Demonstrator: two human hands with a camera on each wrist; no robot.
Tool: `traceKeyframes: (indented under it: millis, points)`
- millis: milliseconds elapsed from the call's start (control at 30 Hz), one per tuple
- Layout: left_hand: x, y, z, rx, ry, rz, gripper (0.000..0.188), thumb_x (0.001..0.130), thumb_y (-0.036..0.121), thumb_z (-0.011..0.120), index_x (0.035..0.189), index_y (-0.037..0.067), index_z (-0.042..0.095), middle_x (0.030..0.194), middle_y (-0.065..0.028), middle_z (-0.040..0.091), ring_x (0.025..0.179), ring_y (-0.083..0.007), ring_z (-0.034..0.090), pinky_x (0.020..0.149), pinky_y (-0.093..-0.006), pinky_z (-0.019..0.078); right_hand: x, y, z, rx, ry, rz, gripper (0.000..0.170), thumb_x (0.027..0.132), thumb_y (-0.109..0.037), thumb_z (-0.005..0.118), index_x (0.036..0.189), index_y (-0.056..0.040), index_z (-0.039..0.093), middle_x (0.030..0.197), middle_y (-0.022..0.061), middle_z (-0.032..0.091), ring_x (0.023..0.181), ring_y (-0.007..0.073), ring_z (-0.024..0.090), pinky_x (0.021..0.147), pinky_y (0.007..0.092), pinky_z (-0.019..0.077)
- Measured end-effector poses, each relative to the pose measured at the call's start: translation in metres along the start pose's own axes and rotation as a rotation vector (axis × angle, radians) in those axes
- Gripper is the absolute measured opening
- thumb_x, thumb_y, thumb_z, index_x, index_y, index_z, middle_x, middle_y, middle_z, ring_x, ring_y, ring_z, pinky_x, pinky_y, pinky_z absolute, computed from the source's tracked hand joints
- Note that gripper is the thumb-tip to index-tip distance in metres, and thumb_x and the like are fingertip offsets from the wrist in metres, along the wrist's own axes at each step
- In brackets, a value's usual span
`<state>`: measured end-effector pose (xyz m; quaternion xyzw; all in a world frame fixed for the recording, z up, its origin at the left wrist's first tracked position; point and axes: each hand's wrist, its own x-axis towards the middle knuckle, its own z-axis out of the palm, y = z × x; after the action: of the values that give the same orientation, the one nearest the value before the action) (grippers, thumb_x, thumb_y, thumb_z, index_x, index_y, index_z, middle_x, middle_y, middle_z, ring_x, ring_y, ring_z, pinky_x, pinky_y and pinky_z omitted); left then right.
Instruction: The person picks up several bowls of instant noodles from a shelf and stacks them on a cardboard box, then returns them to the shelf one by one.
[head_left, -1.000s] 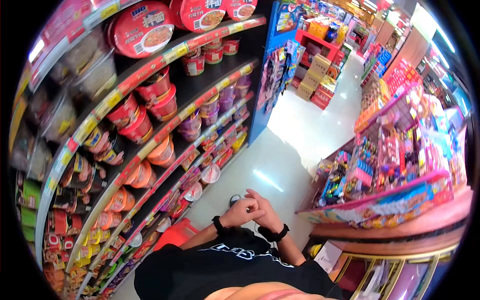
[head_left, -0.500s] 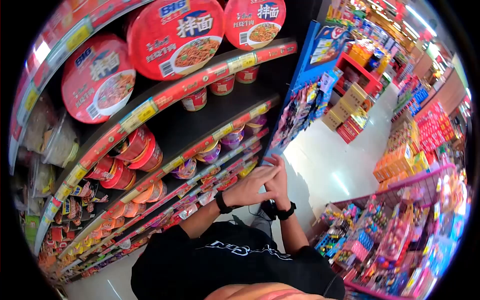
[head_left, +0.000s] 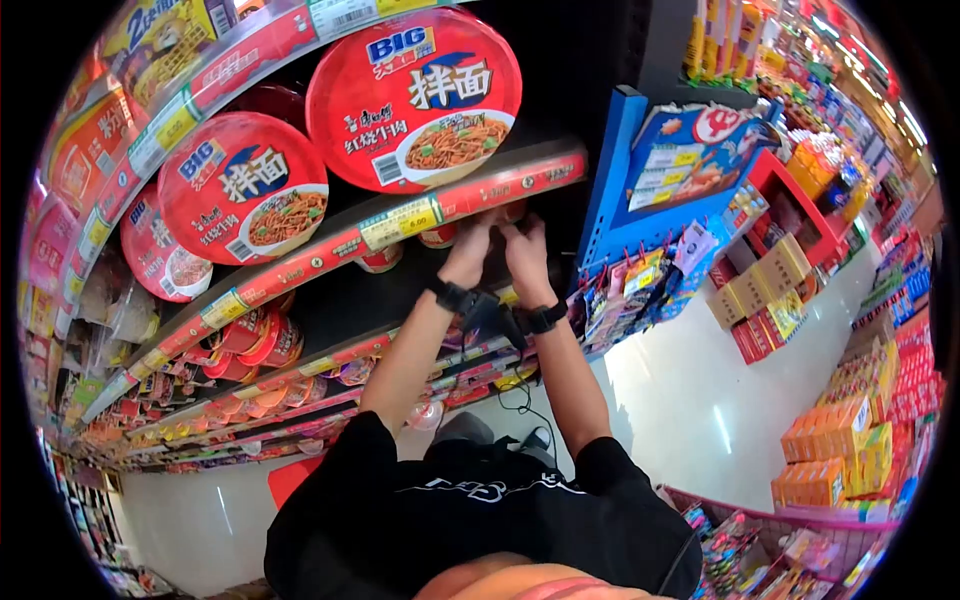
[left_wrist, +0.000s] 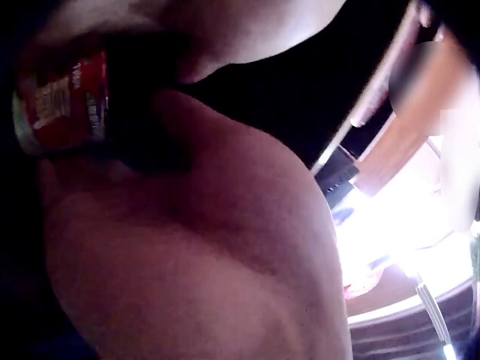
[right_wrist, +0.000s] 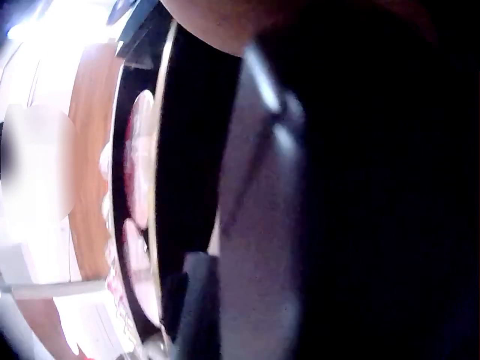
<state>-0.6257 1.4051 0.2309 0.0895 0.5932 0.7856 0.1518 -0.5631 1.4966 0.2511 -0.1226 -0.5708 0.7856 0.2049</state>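
Both hands reach into the dark gap under a shelf lip in the head view. The left hand comes in beside a red noodle cup, with its fingertips hidden. Close on its right is the right hand, thumbs turned toward each other. A part of another red cup shows between them, just below the lip. In the left wrist view a red cup with a printed label sits at the fingers, and I cannot tell whether they grip it. Darkness and a wrist strap fill most of the right wrist view.
Large red noodle bowls stand above the shelf's price strip. A blue side panel with hanging packets borders the right hand. Cartons stand on the floor farther right; a cable hangs below the wrists.
The hands were clasped together in front of the body; they have parted and moved forward and up into the shelf. The view has shifted closer to the shelf.
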Motion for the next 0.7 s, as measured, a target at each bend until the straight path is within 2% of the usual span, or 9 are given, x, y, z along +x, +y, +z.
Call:
traceKeyframes:
  millis: [67, 100, 133, 200, 233, 333, 400, 500, 700]
  points:
    - [0.026, 0.002, 0.002, 0.003, 0.091, 0.030, 0.037, 0.099, 0.036, 0.055, 0.126, 0.011, 0.055, 0.124, -0.0028, 0.057, 0.113, -0.0115, 0.051, 0.096, -0.0316, 0.0418, 0.014, -0.020, -0.001, 0.122, -0.120, -0.010, 0.047, 0.088, -0.008, 0.055, 0.132, 0.0043, 0.046, 0.126, 0.0136, 0.056, 0.116, 0.0204, 0.050, 0.100, 0.0311, 0.0385]
    - [0.022, 0.007, 0.011, 0.058, 0.071, 0.283, 0.033, 0.099, 0.032, 0.057, 0.122, 0.008, 0.057, 0.124, -0.0030, 0.057, 0.113, -0.0132, 0.051, 0.098, -0.0327, 0.0419, 0.035, -0.009, -0.004, 0.093, -0.132, -0.039, 0.043, 0.087, -0.006, 0.053, 0.129, 0.0035, 0.050, 0.124, 0.0105, 0.057, 0.115, 0.0199, 0.052, 0.100, 0.0314, 0.0396]
    - [0.030, 0.004, 0.008, 0.121, 0.071, 0.285, 0.032, 0.098, 0.028, 0.060, 0.121, 0.006, 0.058, 0.124, -0.0042, 0.058, 0.114, -0.0151, 0.052, 0.098, -0.0332, 0.0437, 0.072, 0.055, -0.010, 0.144, -0.031, -0.112, 0.041, 0.092, -0.014, 0.054, 0.129, 0.0030, 0.052, 0.125, 0.0087, 0.058, 0.114, 0.0196, 0.053, 0.099, 0.0318, 0.0408]
    - [0.054, -0.023, -0.007, 0.024, 0.016, 0.387, 0.030, 0.095, 0.023, 0.065, 0.120, 0.007, 0.059, 0.123, -0.0054, 0.059, 0.112, -0.0159, 0.054, 0.094, -0.0326, 0.0462, 0.061, 0.009, 0.002, 0.066, 0.058, 0.047, 0.044, 0.096, -0.023, 0.055, 0.132, 0.0021, 0.051, 0.126, 0.0075, 0.058, 0.114, 0.0192, 0.053, 0.098, 0.0328, 0.0416]
    - [0.060, -0.033, -0.010, 0.028, 0.073, 0.369, 0.032, 0.092, 0.019, 0.070, 0.119, 0.008, 0.060, 0.121, -0.0057, 0.061, 0.111, -0.0166, 0.055, 0.095, -0.0332, 0.0473, 0.107, 0.073, -0.014, 0.030, 0.054, -0.090, 0.050, 0.097, -0.030, 0.057, 0.135, 0.0006, 0.048, 0.128, 0.0075, 0.056, 0.115, 0.0177, 0.051, 0.098, 0.0325, 0.0415]
    - [0.080, -0.064, -0.028, -0.036, -0.111, 0.469, 0.054, 0.085, 0.017, 0.076, 0.132, 0.005, 0.053, 0.132, -0.0114, 0.056, 0.120, -0.0208, 0.054, 0.100, -0.0383, 0.0465, 0.122, 0.096, -0.012, 0.241, -0.058, -0.053, 0.052, 0.095, -0.031, 0.062, 0.137, -0.0058, 0.045, 0.134, 0.0065, 0.053, 0.120, 0.0188, 0.051, 0.100, 0.0360, 0.0434]
    - [0.083, -0.064, -0.033, -0.001, -0.115, 0.500, 0.052, 0.086, 0.017, 0.075, 0.132, 0.005, 0.053, 0.131, -0.0116, 0.057, 0.119, -0.0208, 0.054, 0.099, -0.0380, 0.0467, 0.117, 0.090, -0.014, 0.312, -0.160, -0.011, 0.047, 0.098, -0.032, 0.056, 0.136, -0.0065, 0.044, 0.134, 0.0085, 0.053, 0.121, 0.0214, 0.052, 0.103, 0.0386, 0.0435]
    - [0.071, -0.062, -0.033, 0.140, -0.148, 0.527, 0.047, 0.089, 0.018, 0.071, 0.130, 0.003, 0.054, 0.129, -0.0124, 0.058, 0.117, -0.0208, 0.055, 0.098, -0.0374, 0.0472, 0.127, 0.124, -0.020, 0.155, -0.089, -0.163, 0.044, 0.099, -0.030, 0.056, 0.135, -0.0068, 0.046, 0.134, 0.0084, 0.053, 0.120, 0.0207, 0.053, 0.100, 0.0384, 0.0451]
    - [0.009, -0.017, 0.002, 0.404, -0.031, 0.288, 0.030, 0.101, 0.024, 0.049, 0.119, 0.001, 0.057, 0.120, -0.0125, 0.059, 0.112, -0.0183, 0.052, 0.100, -0.0344, 0.0411, 0.066, 0.052, -0.003, 0.039, 0.014, -0.231, 0.041, 0.096, -0.018, 0.060, 0.132, -0.0020, 0.046, 0.128, 0.0082, 0.054, 0.113, 0.0171, 0.052, 0.094, 0.0329, 0.0443]
